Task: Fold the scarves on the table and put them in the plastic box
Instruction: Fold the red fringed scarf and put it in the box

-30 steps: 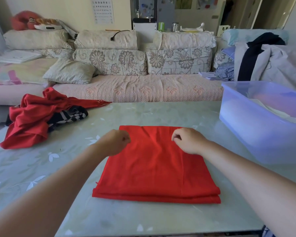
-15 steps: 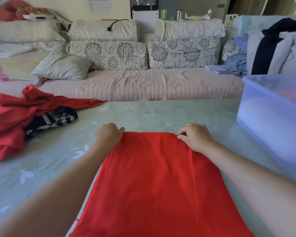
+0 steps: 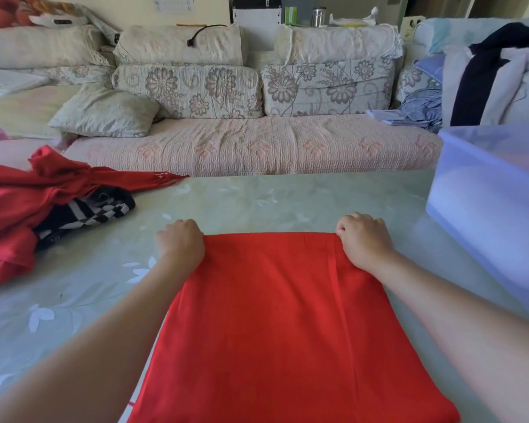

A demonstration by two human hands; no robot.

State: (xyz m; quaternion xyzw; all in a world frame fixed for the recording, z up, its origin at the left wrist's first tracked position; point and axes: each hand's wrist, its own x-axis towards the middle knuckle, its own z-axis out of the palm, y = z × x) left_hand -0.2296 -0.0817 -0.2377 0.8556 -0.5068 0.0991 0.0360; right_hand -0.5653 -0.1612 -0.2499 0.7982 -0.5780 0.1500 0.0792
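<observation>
- Desk [image 3: 257, 199]: pale green top with a white flower print.
- Folded red scarf [image 3: 287, 325]: flat on desk, centre front; far edge straight and taut between both hands; near edge cut off at bottom of view.
- Left hand [image 3: 180, 244]: knuckles up at far left corner of folded red scarf; fingers [image 3: 185, 227] curled tight, gripping that corner.
- Right hand [image 3: 364, 239]: knuckles up at far right corner; fingers [image 3: 359, 219] curled tight, gripping that corner.
- Plastic box [image 3: 486, 209]: translucent, bluish, on desk at right; no lid on; near right hand, not touching it. Pale contents visible through wall, not identifiable.
- Crumpled red scarf [image 3: 22, 203]: unfolded heap at left of desk, fringed end trailing toward centre; apart from folded red scarf.
- Checked scarf [image 3: 89, 212]: black and white, partly tucked under crumpled red scarf.
- Sofa [image 3: 257, 145]: directly behind desk, with floral cushions along the back.
- Clothes [image 3: 486, 80]: heaped at right end of sofa.
</observation>
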